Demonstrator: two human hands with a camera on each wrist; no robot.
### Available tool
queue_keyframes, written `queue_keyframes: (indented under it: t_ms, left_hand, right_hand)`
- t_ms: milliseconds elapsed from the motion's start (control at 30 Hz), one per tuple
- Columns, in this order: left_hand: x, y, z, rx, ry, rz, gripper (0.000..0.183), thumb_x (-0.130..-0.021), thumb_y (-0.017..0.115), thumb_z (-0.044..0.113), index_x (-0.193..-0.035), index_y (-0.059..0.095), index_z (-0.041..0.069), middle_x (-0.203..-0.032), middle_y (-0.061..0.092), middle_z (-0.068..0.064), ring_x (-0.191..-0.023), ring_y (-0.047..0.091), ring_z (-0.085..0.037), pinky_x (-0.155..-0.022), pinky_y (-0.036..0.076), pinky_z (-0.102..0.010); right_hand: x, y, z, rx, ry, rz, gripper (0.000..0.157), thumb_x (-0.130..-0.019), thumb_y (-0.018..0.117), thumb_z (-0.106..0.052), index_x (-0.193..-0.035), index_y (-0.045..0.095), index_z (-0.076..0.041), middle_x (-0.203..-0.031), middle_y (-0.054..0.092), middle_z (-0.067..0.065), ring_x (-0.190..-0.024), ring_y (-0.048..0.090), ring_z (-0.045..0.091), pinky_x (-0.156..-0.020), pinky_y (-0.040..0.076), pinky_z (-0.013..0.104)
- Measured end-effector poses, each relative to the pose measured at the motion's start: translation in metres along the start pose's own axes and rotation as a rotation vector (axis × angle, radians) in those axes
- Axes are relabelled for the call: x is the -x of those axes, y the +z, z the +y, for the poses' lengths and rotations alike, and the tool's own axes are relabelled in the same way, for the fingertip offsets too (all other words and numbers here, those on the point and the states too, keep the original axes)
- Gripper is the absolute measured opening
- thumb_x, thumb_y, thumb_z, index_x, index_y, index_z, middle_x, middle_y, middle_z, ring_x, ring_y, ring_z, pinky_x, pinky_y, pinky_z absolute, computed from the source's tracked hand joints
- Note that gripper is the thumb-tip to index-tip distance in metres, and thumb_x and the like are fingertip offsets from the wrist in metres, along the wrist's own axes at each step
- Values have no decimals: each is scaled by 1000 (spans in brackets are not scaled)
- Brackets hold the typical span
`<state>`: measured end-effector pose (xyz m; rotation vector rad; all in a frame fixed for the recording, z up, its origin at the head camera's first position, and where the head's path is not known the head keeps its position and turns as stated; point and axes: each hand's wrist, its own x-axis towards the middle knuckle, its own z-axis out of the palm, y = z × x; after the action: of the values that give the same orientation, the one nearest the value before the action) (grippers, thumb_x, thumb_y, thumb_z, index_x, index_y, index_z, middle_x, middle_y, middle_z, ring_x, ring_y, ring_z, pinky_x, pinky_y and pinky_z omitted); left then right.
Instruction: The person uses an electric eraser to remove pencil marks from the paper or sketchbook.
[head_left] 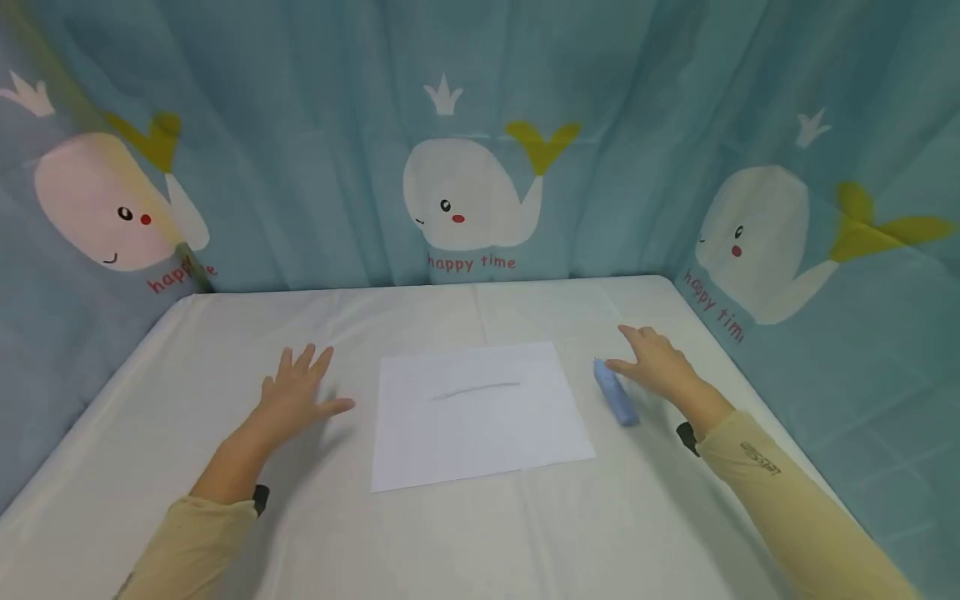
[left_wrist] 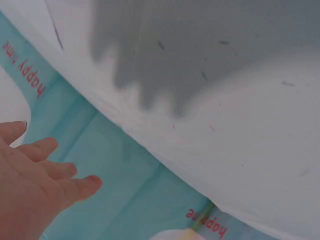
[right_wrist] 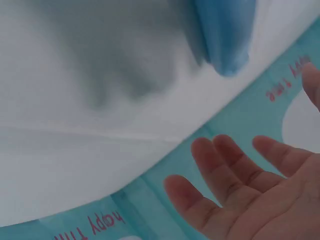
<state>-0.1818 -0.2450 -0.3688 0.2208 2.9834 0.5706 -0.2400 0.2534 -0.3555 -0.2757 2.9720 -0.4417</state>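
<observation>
My left hand point(head_left: 288, 404) hovers over the table left of a white sheet of paper point(head_left: 480, 442), fingers spread and holding nothing. The left wrist view has the same hand point(left_wrist: 42, 175) at its lower left, with its shadow on the cloth. A thin, slightly curved grey line point(head_left: 476, 389) runs across the paper's upper middle. To the right of the sheet lies a slim, long blue case point(head_left: 617, 396). My right hand point(head_left: 660, 362) is above and beside it, the thumb overlapping its far end in the head view. In the right wrist view that hand point(right_wrist: 260, 195) has extended fingers and a bare palm.
A white cloth point(head_left: 465, 533) covers the table, with small dark specks showing in the left wrist view. Teal curtains point(head_left: 322, 167) printed with whales hang behind the table and along both sides.
</observation>
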Motion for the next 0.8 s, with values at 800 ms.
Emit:
queue_keyframes:
  t_ms: [800]
  left_hand:
    - [2, 53, 30, -21, 165, -257, 94, -87, 65, 51, -149, 25, -7, -155, 11, -33, -137, 7, -59, -100, 16, -76]
  right_hand:
    - [4, 36, 4, -873, 233, -73, 41, -94, 57, -14, -126, 47, 11, -79, 57, 8, -61, 53, 11, -58, 49, 23]
